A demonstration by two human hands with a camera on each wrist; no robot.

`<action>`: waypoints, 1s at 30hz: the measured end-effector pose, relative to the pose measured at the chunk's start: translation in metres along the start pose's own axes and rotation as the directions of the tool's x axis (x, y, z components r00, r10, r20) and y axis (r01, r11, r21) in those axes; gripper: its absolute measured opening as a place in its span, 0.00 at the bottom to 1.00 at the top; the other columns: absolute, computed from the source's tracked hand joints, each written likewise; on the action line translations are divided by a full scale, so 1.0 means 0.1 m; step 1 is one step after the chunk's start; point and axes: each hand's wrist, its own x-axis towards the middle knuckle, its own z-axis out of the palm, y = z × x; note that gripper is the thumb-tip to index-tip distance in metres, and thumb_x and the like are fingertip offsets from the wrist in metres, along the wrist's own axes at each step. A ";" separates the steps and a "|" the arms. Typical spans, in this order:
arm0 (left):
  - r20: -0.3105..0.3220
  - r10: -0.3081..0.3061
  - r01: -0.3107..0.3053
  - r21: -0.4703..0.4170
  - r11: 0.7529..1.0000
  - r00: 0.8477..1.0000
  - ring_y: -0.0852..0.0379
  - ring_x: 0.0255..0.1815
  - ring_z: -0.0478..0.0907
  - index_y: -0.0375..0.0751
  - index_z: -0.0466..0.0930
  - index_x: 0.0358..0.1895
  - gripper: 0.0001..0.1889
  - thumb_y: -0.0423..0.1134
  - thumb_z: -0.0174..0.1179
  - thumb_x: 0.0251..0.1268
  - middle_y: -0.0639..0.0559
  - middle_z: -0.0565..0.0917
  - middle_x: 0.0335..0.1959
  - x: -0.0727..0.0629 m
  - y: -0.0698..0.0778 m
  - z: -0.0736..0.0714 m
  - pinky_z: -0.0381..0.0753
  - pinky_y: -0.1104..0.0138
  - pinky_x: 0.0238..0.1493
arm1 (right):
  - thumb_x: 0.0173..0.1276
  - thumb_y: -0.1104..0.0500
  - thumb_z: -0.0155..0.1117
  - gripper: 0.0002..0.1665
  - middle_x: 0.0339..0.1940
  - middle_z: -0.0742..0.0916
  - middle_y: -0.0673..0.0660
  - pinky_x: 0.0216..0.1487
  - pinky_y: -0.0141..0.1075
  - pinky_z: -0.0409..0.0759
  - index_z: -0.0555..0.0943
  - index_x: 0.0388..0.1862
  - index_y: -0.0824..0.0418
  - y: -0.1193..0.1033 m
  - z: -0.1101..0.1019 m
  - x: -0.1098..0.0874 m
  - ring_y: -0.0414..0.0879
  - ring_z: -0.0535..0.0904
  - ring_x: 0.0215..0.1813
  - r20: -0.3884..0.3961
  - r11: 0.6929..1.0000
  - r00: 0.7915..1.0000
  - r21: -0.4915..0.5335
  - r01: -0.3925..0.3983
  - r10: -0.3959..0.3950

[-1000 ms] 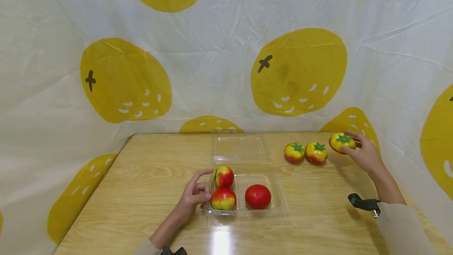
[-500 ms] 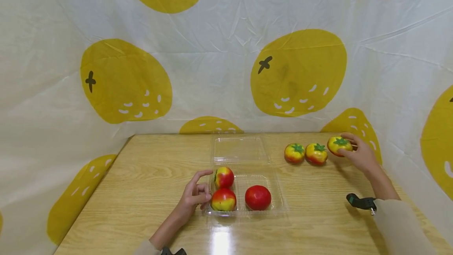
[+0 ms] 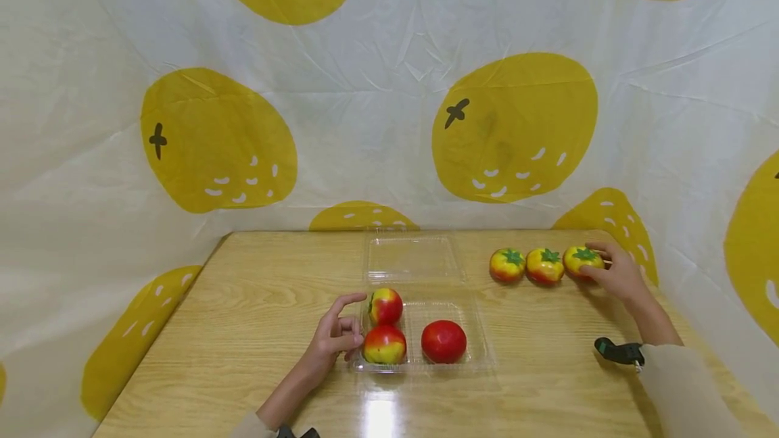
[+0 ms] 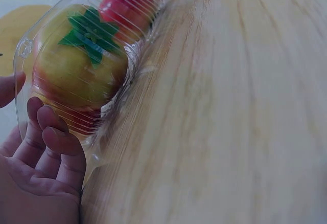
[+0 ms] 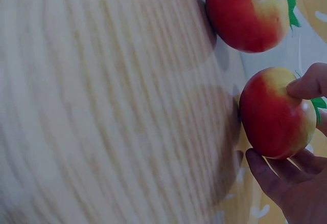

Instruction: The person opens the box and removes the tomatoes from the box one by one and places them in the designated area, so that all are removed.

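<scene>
In the head view my right hand [image 3: 619,274] grips a red-and-yellow toy tomato [image 3: 583,261] with a green star-shaped leaf top. The right wrist view shows the thumb on its upper side and fingertips against its lower side [image 5: 278,114]. Two similar toy tomatoes [image 3: 507,265] [image 3: 544,266] sit just left of it in a row. My left hand [image 3: 331,336], fingers loosely bent, rests against the left side of a clear plastic clamshell box [image 3: 481,350]. Inside the box are two red-and-yellow toy tomatoes [image 3: 385,345] on the left and a redder one [image 3: 443,341] on the right.
The box's transparent lid [image 3: 414,257] lies folded back toward the far table edge. A wooden table [image 3: 274,276] extends around everything. A white cloth [image 3: 365,120] printed with large yellow fruit hangs behind and at both sides.
My right hand has lowered the toy tomato and moved it slightly left, bringing it down beside the other two. The left hand and the box have stayed in place.
</scene>
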 end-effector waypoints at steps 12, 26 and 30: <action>0.021 0.042 -0.042 -0.018 0.999 0.999 0.47 0.18 0.61 0.26 0.53 0.75 0.34 0.25 0.53 0.66 0.55 0.75 0.25 0.01 0.01 0.01 0.70 0.68 0.18 | 0.78 0.54 0.59 0.39 0.69 0.66 0.85 0.62 0.71 0.70 0.59 0.76 0.76 -0.07 0.01 -0.03 0.81 0.66 0.66 0.048 0.999 0.999 0.018 -0.026 0.026; 0.007 0.029 -0.029 -0.008 1.000 1.000 0.46 0.18 0.60 0.27 0.54 0.75 0.34 0.25 0.53 0.65 0.57 0.75 0.24 0.00 -0.01 0.01 0.69 0.68 0.18 | 0.79 0.51 0.56 0.43 0.71 0.62 0.87 0.66 0.73 0.65 0.52 0.77 0.77 -0.03 0.02 -0.02 0.82 0.62 0.69 0.087 0.997 0.994 0.033 -0.072 0.069; 0.002 0.022 -0.022 -0.003 1.000 1.000 0.47 0.19 0.61 0.28 0.55 0.75 0.34 0.26 0.54 0.65 0.56 0.75 0.24 0.00 0.00 0.01 0.70 0.68 0.19 | 0.80 0.50 0.55 0.44 0.72 0.61 0.87 0.66 0.72 0.65 0.51 0.78 0.77 -0.04 0.02 -0.03 0.82 0.61 0.70 0.095 0.995 0.993 0.051 -0.081 0.076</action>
